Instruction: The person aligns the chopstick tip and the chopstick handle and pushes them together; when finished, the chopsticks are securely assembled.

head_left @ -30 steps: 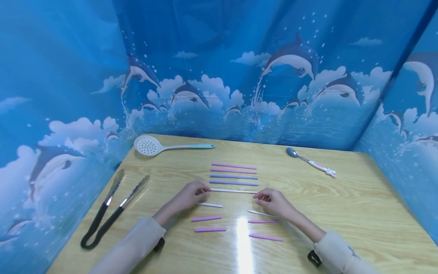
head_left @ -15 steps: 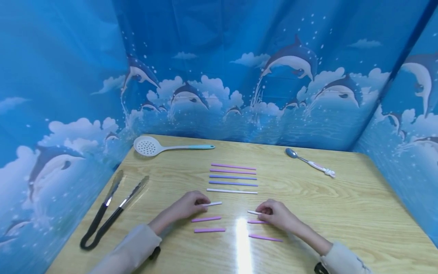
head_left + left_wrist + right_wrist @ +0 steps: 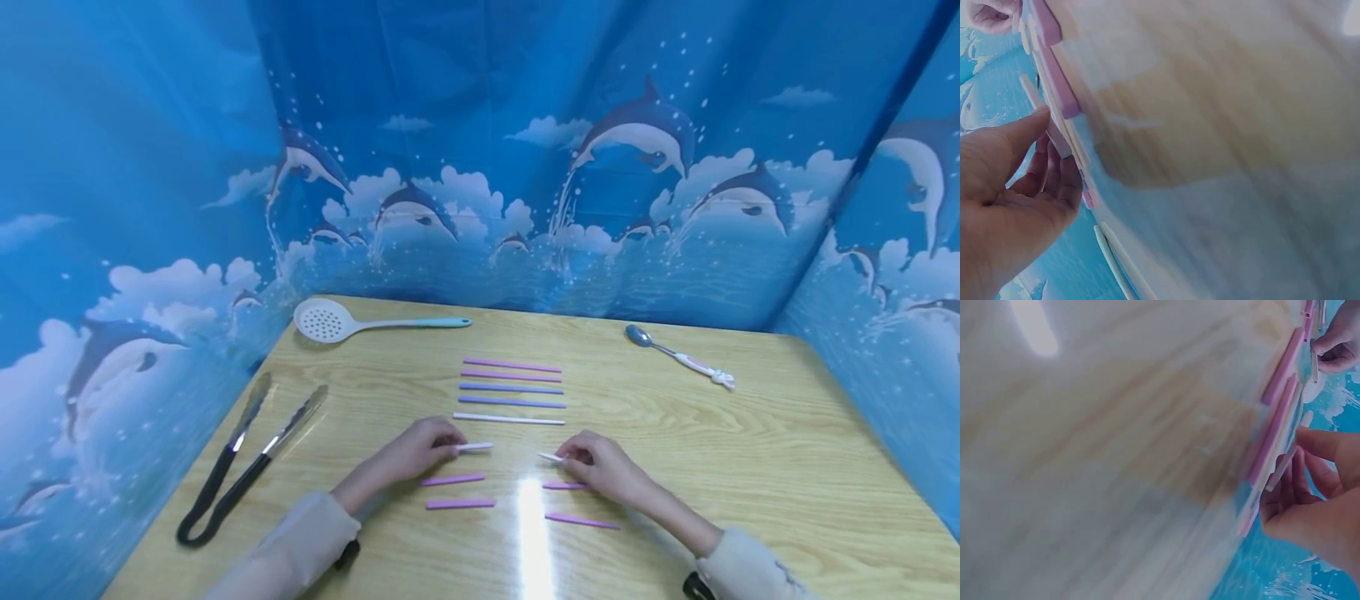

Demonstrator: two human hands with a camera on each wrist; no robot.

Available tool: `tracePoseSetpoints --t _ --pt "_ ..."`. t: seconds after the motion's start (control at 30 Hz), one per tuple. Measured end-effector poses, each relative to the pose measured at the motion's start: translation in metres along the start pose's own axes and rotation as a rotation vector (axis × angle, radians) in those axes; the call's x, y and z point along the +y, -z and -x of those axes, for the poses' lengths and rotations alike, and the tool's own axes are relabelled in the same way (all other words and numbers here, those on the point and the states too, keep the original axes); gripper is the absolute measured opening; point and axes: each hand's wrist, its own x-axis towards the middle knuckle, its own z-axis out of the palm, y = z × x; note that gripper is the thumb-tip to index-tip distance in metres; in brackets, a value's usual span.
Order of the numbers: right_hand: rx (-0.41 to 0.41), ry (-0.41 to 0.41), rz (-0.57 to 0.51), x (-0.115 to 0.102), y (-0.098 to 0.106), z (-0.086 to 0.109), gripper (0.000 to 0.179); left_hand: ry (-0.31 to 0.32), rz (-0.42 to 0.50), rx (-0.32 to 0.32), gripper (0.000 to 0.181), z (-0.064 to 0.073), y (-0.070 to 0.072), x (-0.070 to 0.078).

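My left hand [image 3: 425,447] pinches a short white stick [image 3: 477,447] between thumb and fingers; in the left wrist view this stick [image 3: 1060,142] is tilted off the table. Across from it, my right hand [image 3: 603,467] pinches another short white stick [image 3: 551,457], which the right wrist view also shows as a slim stick [image 3: 1280,472]. The two inner ends point at each other with a gap between. Just beyond lies a long white stick [image 3: 508,419]. Nearer me are short pink sticks, two on the left [image 3: 461,504] and two on the right [image 3: 582,522], one partly hidden by the right hand.
Beyond the long white stick lie two long blue sticks [image 3: 512,402] and two long pink sticks [image 3: 512,365]. A skimmer [image 3: 322,320] rests back left, black-handled tongs [image 3: 225,492] left, and a spoon [image 3: 693,362] back right. A dolphin-print curtain [image 3: 465,150] surrounds the wooden table.
Both hands left the ends of the long white stick and came nearer me. Each took hold of a short white stick, then moved it slightly inward.
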Motion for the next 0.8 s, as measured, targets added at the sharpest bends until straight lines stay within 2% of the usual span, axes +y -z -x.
tracePoseSetpoints --t 0.27,0.33,0.5,0.8 --pt "0.081 0.021 -0.08 -0.02 -0.009 -0.007 0.01 -0.047 0.031 0.044 0.016 -0.002 -0.003 0.016" --pt "0.08 0.033 -0.087 -0.024 -0.011 -0.009 0.01 -0.039 0.028 0.048 0.016 -0.002 -0.004 0.019" --pt "0.058 0.043 -0.109 -0.031 -0.014 -0.011 0.009 -0.065 0.034 0.06 0.016 -0.002 -0.005 0.021" --pt "0.054 0.04 -0.118 -0.031 -0.016 -0.014 0.01 -0.109 0.048 0.084 0.015 -0.003 -0.006 0.02"
